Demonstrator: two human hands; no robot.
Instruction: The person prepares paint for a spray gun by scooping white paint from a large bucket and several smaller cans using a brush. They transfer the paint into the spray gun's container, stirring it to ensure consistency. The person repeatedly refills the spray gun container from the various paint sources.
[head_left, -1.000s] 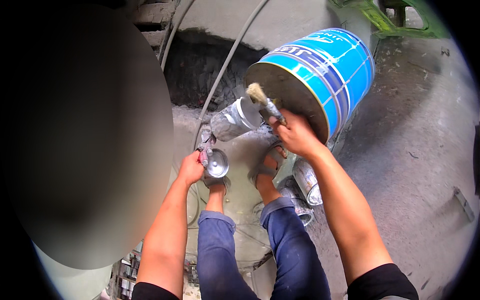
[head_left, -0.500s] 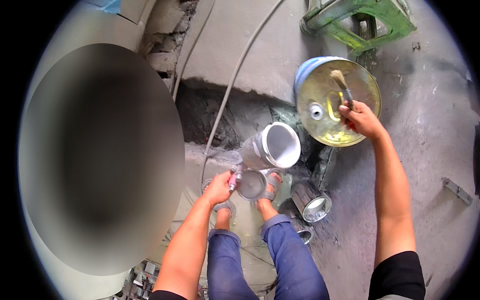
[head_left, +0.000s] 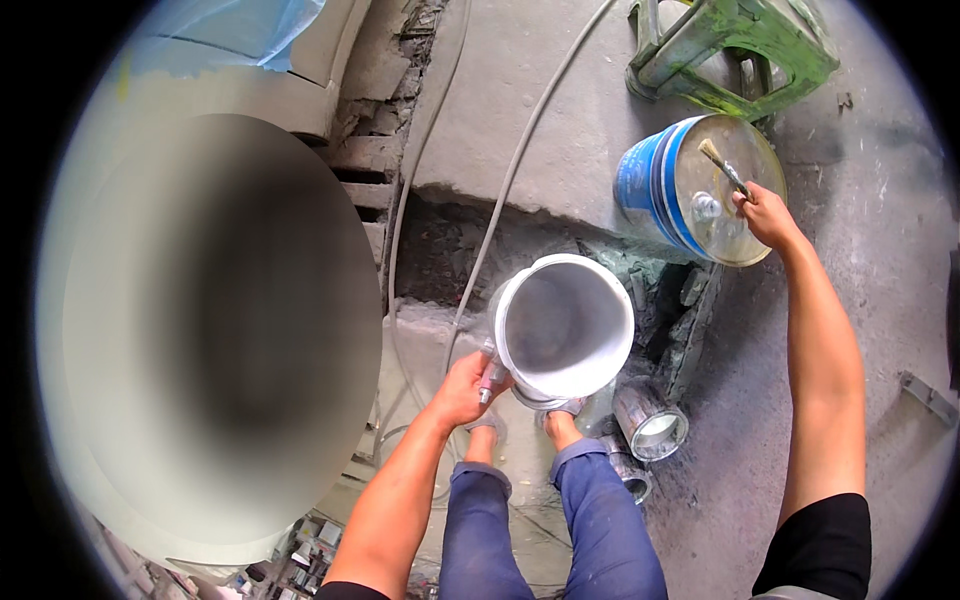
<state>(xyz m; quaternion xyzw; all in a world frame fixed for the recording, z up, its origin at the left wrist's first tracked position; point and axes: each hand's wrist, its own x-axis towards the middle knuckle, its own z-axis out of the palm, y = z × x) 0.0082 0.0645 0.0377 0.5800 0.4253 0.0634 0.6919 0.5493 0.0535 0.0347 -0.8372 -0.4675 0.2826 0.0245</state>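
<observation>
My left hand (head_left: 468, 392) is closed round a small tool with metal fittings and a pinkish part, which looks like a spray gun (head_left: 489, 378). Right beside it a white bucket (head_left: 505, 325) turns its open mouth up toward me, grey inside. Whether the left hand also bears the bucket, I cannot tell. A grey rounded part shows just below the bucket's rim, mostly hidden. At the right, my right hand (head_left: 768, 215) grips a paintbrush (head_left: 728, 170) by its handle, bristles pointing up and left. The brush is over the top of a blue drum (head_left: 655, 185).
A green plastic stool (head_left: 690, 45) stands beyond the drum. Two open tins, the nearer to the bucket being a metal tin (head_left: 650, 418), lie by my feet. A hose (head_left: 520, 150) crosses a broken floor trench (head_left: 455, 230). Blue sheeting (head_left: 235, 35) covers something far left.
The view has shifted, so most things sit farther right. The bucket looks larger and its mouth now faces me more, hiding most of the grey round part. The brush stays in my right hand.
</observation>
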